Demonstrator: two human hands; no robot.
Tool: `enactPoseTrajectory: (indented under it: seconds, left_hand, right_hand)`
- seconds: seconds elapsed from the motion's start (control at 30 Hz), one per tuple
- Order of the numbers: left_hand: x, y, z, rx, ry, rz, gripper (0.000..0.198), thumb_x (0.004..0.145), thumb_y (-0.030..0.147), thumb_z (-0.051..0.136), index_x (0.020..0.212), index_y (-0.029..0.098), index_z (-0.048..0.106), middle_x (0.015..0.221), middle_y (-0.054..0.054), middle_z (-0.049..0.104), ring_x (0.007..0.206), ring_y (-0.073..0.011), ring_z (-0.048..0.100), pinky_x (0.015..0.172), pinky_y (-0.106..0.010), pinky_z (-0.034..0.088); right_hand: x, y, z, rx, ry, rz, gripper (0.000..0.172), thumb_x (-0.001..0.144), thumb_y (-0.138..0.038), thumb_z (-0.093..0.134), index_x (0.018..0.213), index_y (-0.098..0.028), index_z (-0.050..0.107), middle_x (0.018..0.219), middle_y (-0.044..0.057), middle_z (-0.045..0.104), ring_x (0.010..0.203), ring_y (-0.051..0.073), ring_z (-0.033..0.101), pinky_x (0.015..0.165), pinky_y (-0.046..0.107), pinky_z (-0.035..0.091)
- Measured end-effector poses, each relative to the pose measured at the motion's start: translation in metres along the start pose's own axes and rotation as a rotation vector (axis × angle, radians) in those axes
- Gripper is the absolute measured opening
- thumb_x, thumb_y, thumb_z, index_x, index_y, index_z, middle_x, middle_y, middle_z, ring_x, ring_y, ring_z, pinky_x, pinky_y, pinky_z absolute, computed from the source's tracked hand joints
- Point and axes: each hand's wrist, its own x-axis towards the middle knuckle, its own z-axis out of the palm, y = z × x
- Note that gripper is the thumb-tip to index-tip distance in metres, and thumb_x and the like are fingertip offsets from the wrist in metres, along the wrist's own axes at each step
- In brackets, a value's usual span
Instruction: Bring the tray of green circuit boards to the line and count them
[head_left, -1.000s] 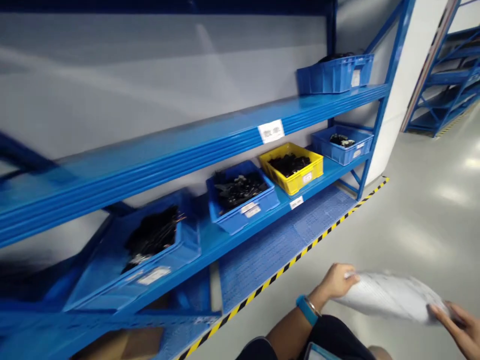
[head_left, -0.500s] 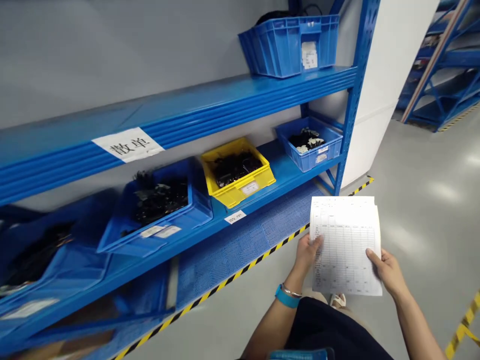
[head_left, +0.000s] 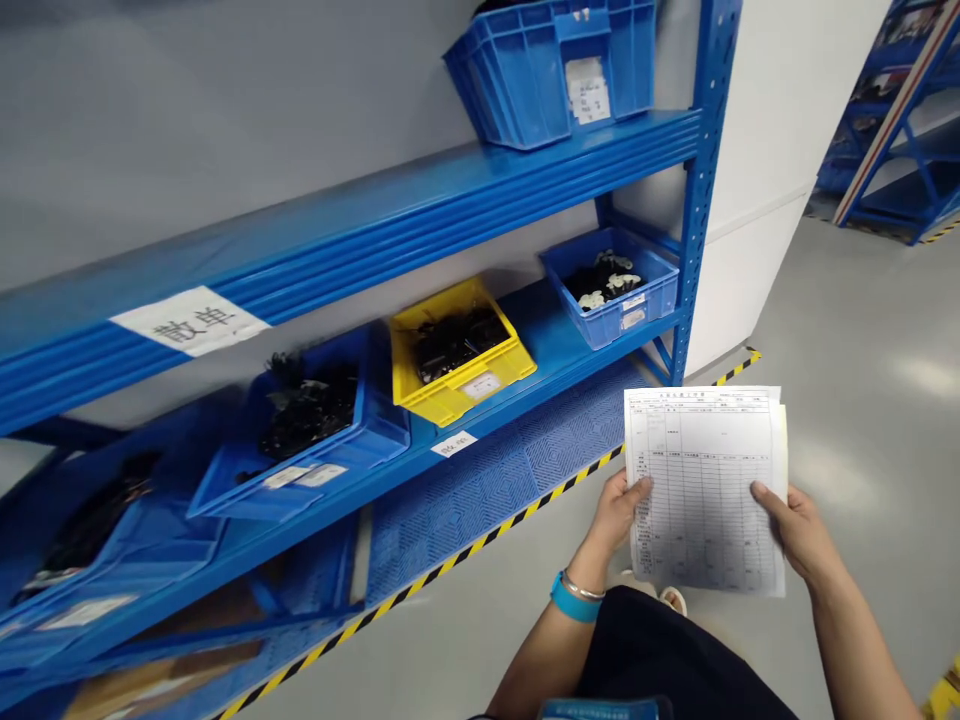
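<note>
I hold a printed sheet of paper (head_left: 705, 485), a table of rows and columns, upright in front of me. My left hand (head_left: 619, 512) grips its left edge with the thumb on top; a blue wristband sits on that wrist. My right hand (head_left: 796, 528) grips the right edge the same way. A second sheet shows just behind the first at its right side. The sheets hang over the grey floor, to the right of a blue shelf rack (head_left: 420, 215).
The lower shelf carries a yellow bin (head_left: 459, 350) and blue bins (head_left: 611, 290) (head_left: 311, 425) of dark parts. Another blue bin (head_left: 551, 65) stands on the upper shelf. Black-and-yellow tape (head_left: 480, 545) edges the rack; more blue racks (head_left: 896, 120) stand far right.
The sheet, flapping low and blurred a second ago, is now held up flat and still in both hands. My view has swung right along the rack and steadied.
</note>
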Motion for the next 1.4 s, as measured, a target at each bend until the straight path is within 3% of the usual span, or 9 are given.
enactPoseTrajectory:
  seconds: [0.17, 0.3, 0.43, 0.57, 0.73, 0.83, 1.03, 1.27, 1.4]
  left_hand:
    - [0.034, -0.016, 0.042, -0.003, -0.060, -0.076, 0.043, 0.072, 0.040, 0.077, 0.101, 0.010, 0.069, 0.097, -0.014, 0.073, 0.087, -0.0265, 0.068, 0.085, -0.039, 0.051]
    - [0.093, -0.035, 0.080, 0.031, -0.065, -0.100, 0.042, 0.073, 0.040, 0.077, 0.102, 0.010, 0.069, 0.100, -0.013, 0.072, 0.091, -0.0273, 0.068, 0.087, -0.040, 0.050]
    - [0.191, -0.058, 0.129, 0.095, -0.095, -0.119, 0.041, 0.076, 0.038, 0.074, 0.105, 0.010, 0.069, 0.103, -0.014, 0.072, 0.093, -0.0280, 0.067, 0.087, -0.039, 0.051]
    - [0.321, -0.073, 0.202, 0.193, -0.142, -0.128, 0.041, 0.079, 0.036, 0.071, 0.110, 0.010, 0.068, 0.105, -0.014, 0.071, 0.094, -0.0277, 0.067, 0.087, -0.039, 0.051]
    - [0.481, -0.085, 0.327, 0.139, -0.272, -0.274, 0.042, 0.076, 0.033, 0.073, 0.111, 0.010, 0.067, 0.104, -0.014, 0.072, 0.096, -0.0284, 0.067, 0.087, -0.040, 0.052]
    - [0.569, -0.109, 0.407, 0.123, -0.372, -0.398, 0.042, 0.071, 0.031, 0.078, 0.106, 0.009, 0.069, 0.100, -0.015, 0.072, 0.094, -0.0292, 0.067, 0.088, -0.041, 0.052]
    - [0.747, -0.184, 0.591, 0.287, -0.507, -0.435, 0.043, 0.067, 0.039, 0.081, 0.096, 0.008, 0.071, 0.095, -0.015, 0.073, 0.086, -0.0278, 0.069, 0.084, -0.040, 0.053]
    - [0.931, -0.223, 0.829, 0.413, -0.566, -0.431, 0.046, 0.066, 0.040, 0.081, 0.096, 0.007, 0.073, 0.097, -0.016, 0.073, 0.089, -0.0295, 0.068, 0.082, -0.040, 0.054]
    - [1.042, -0.273, 0.946, 0.445, -0.514, -0.393, 0.043, 0.070, 0.040, 0.079, 0.099, 0.008, 0.072, 0.098, -0.014, 0.073, 0.089, -0.0283, 0.068, 0.083, -0.039, 0.054]
  right_hand:
    - [0.022, -0.010, -0.040, 0.028, 0.059, 0.042, 0.049, 0.072, -0.054, 0.072, 0.104, -0.017, 0.068, 0.096, 0.010, 0.073, 0.083, 0.028, 0.069, 0.070, 0.036, 0.057]
    - [0.065, -0.023, -0.089, 0.048, 0.072, 0.071, 0.050, 0.074, -0.054, 0.071, 0.106, -0.016, 0.068, 0.097, 0.010, 0.072, 0.084, 0.029, 0.069, 0.073, 0.037, 0.057]
    - [0.144, -0.053, -0.150, 0.056, 0.083, 0.070, 0.049, 0.074, -0.054, 0.071, 0.102, -0.014, 0.070, 0.095, 0.010, 0.073, 0.084, 0.029, 0.069, 0.073, 0.036, 0.057]
    - [0.240, -0.116, -0.219, 0.055, 0.137, 0.057, 0.046, 0.073, -0.055, 0.071, 0.096, -0.014, 0.071, 0.091, 0.010, 0.073, 0.080, 0.028, 0.069, 0.070, 0.035, 0.056]
    - [0.333, -0.214, -0.320, 0.095, 0.287, 0.012, 0.046, 0.072, -0.057, 0.071, 0.092, -0.016, 0.072, 0.088, 0.009, 0.073, 0.082, 0.028, 0.068, 0.073, 0.036, 0.056]
    - [0.382, -0.256, -0.399, 0.133, 0.356, -0.023, 0.045, 0.070, -0.055, 0.073, 0.092, -0.016, 0.072, 0.087, 0.009, 0.073, 0.081, 0.028, 0.068, 0.073, 0.037, 0.055]
    - [0.512, -0.328, -0.598, 0.231, 0.468, -0.135, 0.052, 0.071, -0.061, 0.070, 0.095, -0.015, 0.071, 0.093, 0.009, 0.072, 0.086, 0.027, 0.067, 0.075, 0.034, 0.053]
    - [0.658, -0.477, -0.821, 0.234, 0.535, -0.086, 0.049, 0.069, -0.059, 0.072, 0.084, -0.013, 0.070, 0.079, 0.008, 0.071, 0.072, 0.025, 0.066, 0.063, 0.032, 0.053]
    - [0.751, -0.545, -0.954, 0.203, 0.492, -0.064, 0.048, 0.068, -0.057, 0.073, 0.083, -0.012, 0.070, 0.080, 0.008, 0.071, 0.073, 0.023, 0.066, 0.063, 0.030, 0.053]
